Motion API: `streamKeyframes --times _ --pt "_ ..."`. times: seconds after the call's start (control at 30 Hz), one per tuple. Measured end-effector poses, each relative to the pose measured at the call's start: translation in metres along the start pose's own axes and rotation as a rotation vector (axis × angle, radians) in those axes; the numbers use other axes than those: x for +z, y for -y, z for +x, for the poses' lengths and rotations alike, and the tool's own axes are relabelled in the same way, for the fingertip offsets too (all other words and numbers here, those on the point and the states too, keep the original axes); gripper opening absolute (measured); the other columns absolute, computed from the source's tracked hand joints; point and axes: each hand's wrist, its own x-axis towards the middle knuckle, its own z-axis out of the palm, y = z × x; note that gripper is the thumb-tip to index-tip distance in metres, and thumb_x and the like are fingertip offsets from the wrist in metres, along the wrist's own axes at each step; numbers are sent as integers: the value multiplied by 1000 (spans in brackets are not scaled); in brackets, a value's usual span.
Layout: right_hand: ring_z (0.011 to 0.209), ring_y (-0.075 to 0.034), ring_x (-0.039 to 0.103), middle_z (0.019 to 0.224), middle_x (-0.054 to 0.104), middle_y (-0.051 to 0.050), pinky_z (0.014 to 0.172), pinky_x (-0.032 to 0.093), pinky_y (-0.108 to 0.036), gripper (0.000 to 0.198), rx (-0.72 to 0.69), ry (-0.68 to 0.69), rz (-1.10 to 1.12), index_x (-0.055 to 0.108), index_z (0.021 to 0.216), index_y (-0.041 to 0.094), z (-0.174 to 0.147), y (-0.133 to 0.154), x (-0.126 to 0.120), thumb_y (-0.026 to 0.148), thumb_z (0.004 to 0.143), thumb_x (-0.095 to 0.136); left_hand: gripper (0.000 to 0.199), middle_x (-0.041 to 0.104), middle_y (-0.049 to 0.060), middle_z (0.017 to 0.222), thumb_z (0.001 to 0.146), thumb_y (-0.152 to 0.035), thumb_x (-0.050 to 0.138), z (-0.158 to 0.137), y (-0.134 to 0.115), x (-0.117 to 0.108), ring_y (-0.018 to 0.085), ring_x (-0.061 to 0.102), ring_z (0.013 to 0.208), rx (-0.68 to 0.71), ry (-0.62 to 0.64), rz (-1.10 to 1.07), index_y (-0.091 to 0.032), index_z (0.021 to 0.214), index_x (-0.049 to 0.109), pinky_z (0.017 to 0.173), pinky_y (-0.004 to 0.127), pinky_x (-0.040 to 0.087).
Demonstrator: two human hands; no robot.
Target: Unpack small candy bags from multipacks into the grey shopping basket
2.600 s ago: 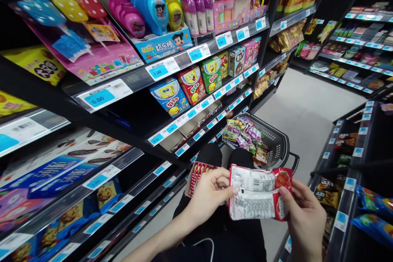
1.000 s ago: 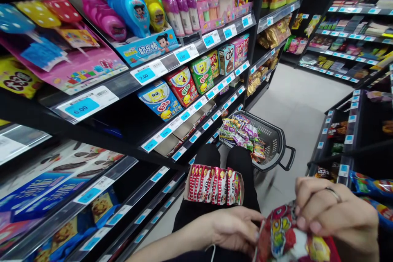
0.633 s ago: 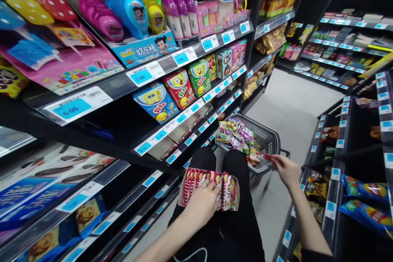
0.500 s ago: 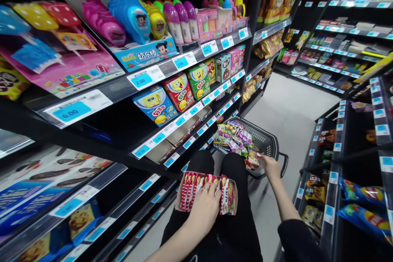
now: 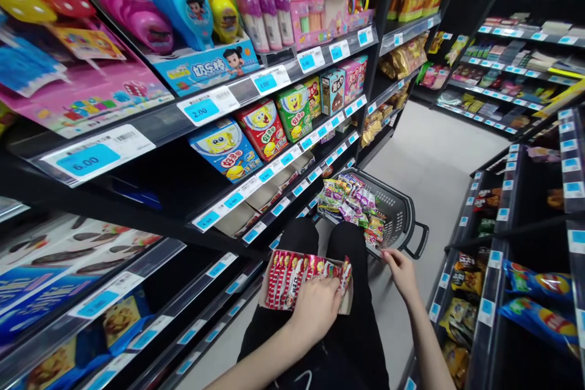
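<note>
An open cardboard box [image 5: 265, 295] rests on my lap, filled with a row of red-and-white snack packets [image 5: 281, 277]. My left hand [image 5: 317, 304] reaches into its right half, fingers curled around packets there; the rightmost one leans and sticks up beside the fingertips. A grey shopping basket [image 5: 397, 207] stands on the floor past my knees, with a heap of colourful snack packets [image 5: 350, 201] at its left side. At the basket's near corner is my right hand [image 5: 402, 271], thumb and fingers pinched together by the rim. Whatever lies between those fingers is too small to make out.
Along the left, shelves hold cartoon-printed snack boxes [image 5: 262, 128], purple-capped tubes [image 5: 265, 9] and blue candy toys [image 5: 183, 6]. Low racks with bagged snacks [image 5: 539, 320] line the right side. Pale floor [image 5: 411, 134] runs between them to more shelving at the back.
My right hand has drawn back from the packets inside the basket to its near rim. My left hand has shifted right along the packet row, and the end packet now tilts. The view has turned slightly.
</note>
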Motion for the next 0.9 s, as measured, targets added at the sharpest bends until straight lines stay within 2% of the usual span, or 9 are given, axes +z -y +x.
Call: streamKeyframes --times 0.13,0.23,0.33,0.5,0.6,0.67,0.73,0.83,0.9 --pt "67 -21 65 81 70 -10 69 53 -38 52 -38 86 242 64 102 14 -42 39 4 60 86 45 30 57 5 78 91 -26 42 -4 5 -30 19 55 76 126 -44 -461 -16 69 58 70 29 43" --pt "83 -24 67 106 67 -13 74 55 -41 64 -94 239 492 55 122 20 -67 68 16 68 80 49 32 53 8 98 90 -39 48 -9 9 -52 21 53 92 193 -66 -798 -15 75 63 83 31 43" --pt "100 -23 63 125 59 -10 81 54 -39 59 -66 298 813 50 128 30 -80 94 25 56 77 65 37 50 10 109 86 -49 53 -14 15 -62 24 52 101 246 -50 -1006 -15 84 68 91 32 41" --pt "73 -20 68 99 71 -8 53 55 -28 48 7 497 899 60 115 24 -86 121 32 48 75 71 45 56 12 103 82 -56 56 -17 28 -66 26 54 97 246 -40 -1103 -14 85 72 88 34 44" --pt "54 -17 64 77 72 -4 41 51 -25 31 -188 90 667 65 98 20 -92 122 34 40 76 72 40 61 11 97 80 -53 60 -14 36 -67 26 56 93 163 -108 -1119 -14 77 71 87 36 45" --pt "63 -19 67 77 72 -4 53 56 -29 20 -376 -229 478 67 91 20 -97 120 33 30 75 73 36 60 11 109 81 -51 60 -13 38 -64 26 56 97 38 -158 -1264 -18 91 71 88 39 46" --pt "81 -23 69 92 72 -7 69 58 -35 26 -592 -446 248 67 100 22 -103 119 32 17 75 71 45 51 11 129 80 -55 59 -16 35 -57 28 56 105 -47 -79 -1497 -26 114 62 88 45 48" --pt "94 -26 66 105 68 -11 74 57 -38 49 -921 -608 -177 59 124 24 -108 124 34 5 79 61 80 41 14 141 65 -63 68 -27 18 -44 33 53 114 15 183 -1713 -29 133 45 90 52 46" --pt "89 -25 66 100 68 -12 71 57 -36 53 -1021 -570 -345 56 129 22 -109 132 38 3 79 59 90 45 16 139 61 -58 74 -34 7 -39 33 52 117 33 209 -1748 -26 138 38 94 50 43"
